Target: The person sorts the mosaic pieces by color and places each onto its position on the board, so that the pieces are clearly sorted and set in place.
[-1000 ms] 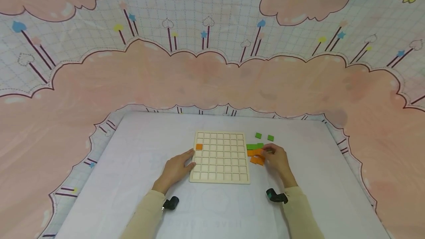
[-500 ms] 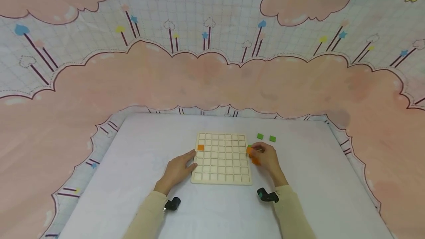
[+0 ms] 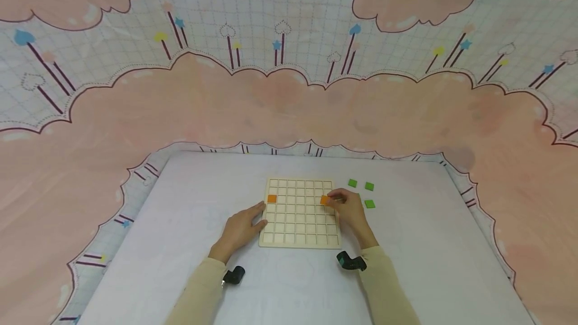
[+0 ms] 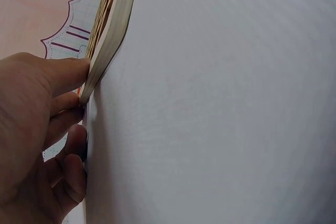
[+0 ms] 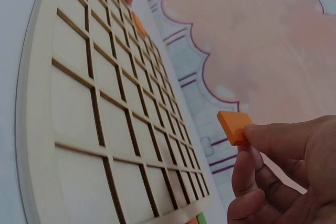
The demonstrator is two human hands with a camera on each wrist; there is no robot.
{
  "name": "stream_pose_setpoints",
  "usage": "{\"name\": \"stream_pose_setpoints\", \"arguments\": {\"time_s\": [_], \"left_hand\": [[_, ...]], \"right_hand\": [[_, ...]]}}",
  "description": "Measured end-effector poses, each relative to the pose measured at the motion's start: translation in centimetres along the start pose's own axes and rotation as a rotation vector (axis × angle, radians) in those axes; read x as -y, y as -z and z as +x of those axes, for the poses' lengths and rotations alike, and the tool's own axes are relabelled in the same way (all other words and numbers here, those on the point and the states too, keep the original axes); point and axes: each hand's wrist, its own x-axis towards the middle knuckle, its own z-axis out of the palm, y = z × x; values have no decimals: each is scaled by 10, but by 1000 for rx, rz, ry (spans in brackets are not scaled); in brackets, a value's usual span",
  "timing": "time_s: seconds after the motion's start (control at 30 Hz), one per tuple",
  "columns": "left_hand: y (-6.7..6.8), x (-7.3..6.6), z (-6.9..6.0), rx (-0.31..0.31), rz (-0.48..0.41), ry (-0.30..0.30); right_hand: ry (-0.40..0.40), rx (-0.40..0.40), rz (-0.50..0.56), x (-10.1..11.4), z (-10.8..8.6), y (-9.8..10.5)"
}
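Observation:
A pale wooden grid board [image 3: 300,244] lies on the white table, with one orange square tile [image 3: 272,198] in a cell by its left side. My left hand [image 3: 239,227] touches the board's left edge with thumb and fingers; the left wrist view shows the thumb against the wooden rim [image 4: 113,35]. Above the board's right side, my right hand [image 3: 352,212] pinches another orange tile [image 5: 233,128] between thumb and fingers. In the right wrist view this tile is tilted and apart from the board. Loose tiles right of the board are mostly hidden behind the right hand.
Three loose green tiles show right of the board: one at the back [image 3: 352,183], a second beside it [image 3: 369,186] and a third nearer [image 3: 370,204]. A corner of green [image 5: 201,217] peeks past the board's edge. A cloud-patterned cloth [image 3: 280,109] surrounds the table.
My right hand has picked an orange tile from the loose pile and moved left with it over the board's right side. The left hand has stayed at the board's edge.

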Motion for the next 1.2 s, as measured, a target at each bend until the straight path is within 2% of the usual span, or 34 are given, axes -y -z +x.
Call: {"name": "stream_pose_setpoints", "arguments": {"time_s": [0.33, 0.6, 0.83, 1.07, 1.2], "left_hand": [[0, 0, 1, -7, 10, -8], [0, 1, 1, -5, 8, -13], [1, 1, 0, -5, 3, -18], [0, 0, -1, -1, 4, -10], [-1, 0, -1, 2, 4, -7]], "right_hand": [[45, 21, 2, 13, -2, -15], [45, 58, 26, 23, -2, -28], [14, 95, 49, 22, 3, -41], [80, 89, 26, 22, 6, -56], [51, 104, 36, 22, 9, -65]]}}
